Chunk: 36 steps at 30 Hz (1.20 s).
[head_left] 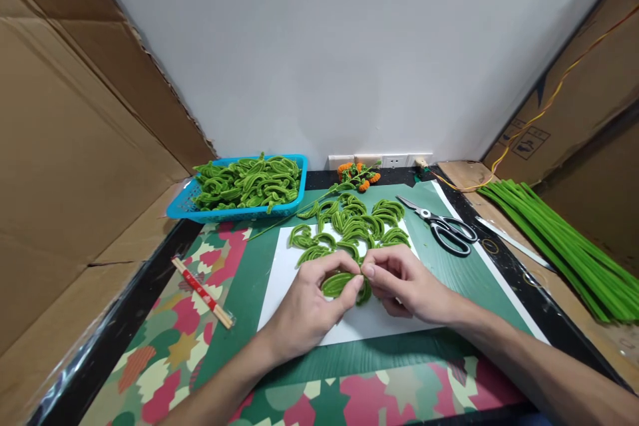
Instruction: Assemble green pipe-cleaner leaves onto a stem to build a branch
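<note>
Between both hands, over a white sheet (279,293), is a green pipe-cleaner leaf (335,285). My left hand (314,299) pinches it with thumb and forefinger, its loops showing inside the curled fingers. The fingertips of my right hand (407,283) meet the left ones at the leaf's end, pressed together; exactly what they grip there is too small to make out fully. Just beyond the hands lies a spread of curved green pipe-cleaner leaves (357,229), partly on the white sheet.
A blue basket (234,214) heaped with green pipe-cleaner pieces stands back left. An orange-flowered stem (357,176) lies behind the leaves. Scissors (442,223) and a bundle of green pipe cleaners (559,246) are at right, wrapped chopsticks (202,291) at left. Cardboard flanks both sides.
</note>
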Available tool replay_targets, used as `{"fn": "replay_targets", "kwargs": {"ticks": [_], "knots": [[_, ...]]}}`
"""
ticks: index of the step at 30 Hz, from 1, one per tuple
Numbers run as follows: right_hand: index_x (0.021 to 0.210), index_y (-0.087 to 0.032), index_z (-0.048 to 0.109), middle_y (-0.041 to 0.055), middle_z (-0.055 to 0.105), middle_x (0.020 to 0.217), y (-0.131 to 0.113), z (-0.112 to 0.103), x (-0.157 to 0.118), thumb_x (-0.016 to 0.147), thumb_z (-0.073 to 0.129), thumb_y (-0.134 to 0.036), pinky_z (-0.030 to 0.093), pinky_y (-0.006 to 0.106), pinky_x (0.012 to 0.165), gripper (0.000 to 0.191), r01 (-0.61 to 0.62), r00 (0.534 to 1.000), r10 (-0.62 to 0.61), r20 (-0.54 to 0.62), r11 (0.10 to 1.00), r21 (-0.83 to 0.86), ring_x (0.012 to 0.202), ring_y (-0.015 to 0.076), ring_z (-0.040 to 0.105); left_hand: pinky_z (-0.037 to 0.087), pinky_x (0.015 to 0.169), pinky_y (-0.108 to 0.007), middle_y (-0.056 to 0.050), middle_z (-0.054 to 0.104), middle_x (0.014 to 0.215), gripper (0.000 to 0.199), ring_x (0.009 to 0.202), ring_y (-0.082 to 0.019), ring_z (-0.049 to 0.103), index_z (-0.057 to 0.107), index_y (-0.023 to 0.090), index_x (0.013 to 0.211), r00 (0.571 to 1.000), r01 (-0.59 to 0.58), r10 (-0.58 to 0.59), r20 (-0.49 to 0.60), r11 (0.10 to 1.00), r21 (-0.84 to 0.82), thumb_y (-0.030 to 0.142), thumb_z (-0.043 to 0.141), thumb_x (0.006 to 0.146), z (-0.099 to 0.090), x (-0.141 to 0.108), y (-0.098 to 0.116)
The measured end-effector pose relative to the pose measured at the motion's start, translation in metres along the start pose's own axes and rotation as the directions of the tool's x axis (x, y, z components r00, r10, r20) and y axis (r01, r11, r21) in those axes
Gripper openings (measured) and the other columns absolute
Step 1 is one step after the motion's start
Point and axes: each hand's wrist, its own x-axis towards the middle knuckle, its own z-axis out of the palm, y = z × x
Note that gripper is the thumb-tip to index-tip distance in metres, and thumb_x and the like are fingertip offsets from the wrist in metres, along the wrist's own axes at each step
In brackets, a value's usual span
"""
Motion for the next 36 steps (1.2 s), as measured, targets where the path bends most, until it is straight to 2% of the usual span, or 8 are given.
{"fn": "replay_targets", "kwargs": {"ticks": [3,7,12,15,18,25,30,36], "knots": [[0.074,-0.021,0.051,-0.0146,0.035,0.053,0.001,-0.002,0.002,0.086,0.082,-0.057,0.017,0.016,0.029,0.050,-0.149,0.989,0.142,0.048,0.968,0.202,0.033,0.0009,0.017,0.048,0.074,-0.029,-0.007,0.071,0.084,0.017,0.077,-0.020,0.063,0.077,0.020,0.096,0.973,-0.231,0.224,0.060,0.915,0.331,0.024,0.061,0.102,-0.005,-0.001,-0.004],[0.068,-0.023,0.040,-0.0159,0.030,0.051,-0.001,-0.004,0.002,0.086,0.083,-0.055,0.012,0.016,0.029,0.057,-0.286,0.958,0.266,0.107,0.916,0.280,0.032,0.0002,0.012,0.045,0.069,-0.032,-0.008,0.066,0.075,0.019,0.068,-0.021,0.057,0.082,0.022,0.092,0.941,-0.338,0.286,0.183,0.844,0.416,0.018,0.064,0.096,-0.010,-0.001,-0.015],[0.084,-0.021,0.053,-0.0096,0.041,0.061,-0.001,-0.008,-0.001,0.103,0.064,-0.053,0.030,0.019,0.043,0.039,0.091,0.995,-0.098,-0.011,0.954,-0.285,0.047,0.0071,0.033,0.050,0.074,-0.030,-0.007,0.069,0.083,0.009,0.075,-0.021,0.062,0.079,0.022,0.093,0.976,-0.206,0.218,-0.012,0.938,0.277,0.023,0.070,0.094,-0.003,0.001,-0.015],[0.090,-0.020,0.057,-0.0035,0.051,0.071,0.001,-0.014,-0.004,0.112,0.049,-0.033,0.034,0.023,0.054,0.027,0.399,0.876,-0.464,0.135,0.539,-0.742,0.059,0.0105,0.043,0.053,0.072,-0.028,-0.005,0.069,0.086,0.014,0.075,-0.019,0.066,0.072,0.021,0.100,0.999,-0.021,0.020,-0.047,1.000,-0.024,0.034,0.071,0.097,0.002,0.001,-0.008],[0.097,-0.019,0.059,-0.0018,0.055,0.073,0.001,-0.021,-0.005,0.115,0.041,-0.024,0.032,0.026,0.054,0.025,0.478,0.745,-0.600,0.293,0.172,-0.861,0.059,0.0116,0.045,0.045,0.050,-0.021,-0.001,0.064,0.074,0.030,0.055,-0.012,0.060,0.066,0.017,0.093,0.973,0.220,-0.174,0.151,0.892,-0.394,0.046,0.066,0.099,0.003,0.004,-0.006],[0.097,-0.017,0.064,-0.0016,0.054,0.069,0.002,-0.030,-0.004,0.110,0.041,-0.009,0.029,0.029,0.052,0.028,0.467,0.637,-0.601,0.483,-0.198,-0.862,0.054,0.0135,0.040,0.043,0.037,-0.016,0.000,0.064,0.067,0.029,0.042,-0.010,0.059,0.064,0.016,0.087,0.903,0.421,-0.262,0.342,0.701,-0.575,0.042,0.075,0.095,0.004,0.007,-0.011],[0.101,-0.017,0.064,-0.0004,0.056,0.071,0.004,-0.026,-0.008,0.109,0.041,-0.012,0.029,0.030,0.052,0.025,0.526,0.667,-0.599,0.443,-0.043,-0.850,0.056,0.0140,0.042,0.038,0.035,-0.013,0.004,0.062,0.067,0.031,0.039,-0.006,0.053,0.059,0.019,0.092,0.918,0.385,-0.222,0.328,0.699,-0.603,0.041,0.081,0.091,0.009,0.005,-0.008],[0.086,-0.018,0.061,-0.0040,0.050,0.064,0.000,-0.009,-0.010,0.109,0.052,-0.034,0.032,0.024,0.050,0.029,0.318,0.928,-0.372,0.026,0.753,-0.576,0.052,0.0096,0.041,0.037,0.043,-0.016,0.010,0.048,0.055,0.023,0.040,-0.007,0.047,0.054,0.021,0.096,0.979,0.160,-0.094,0.183,0.906,-0.393,0.039,0.067,0.103,0.008,0.001,-0.002]]}}
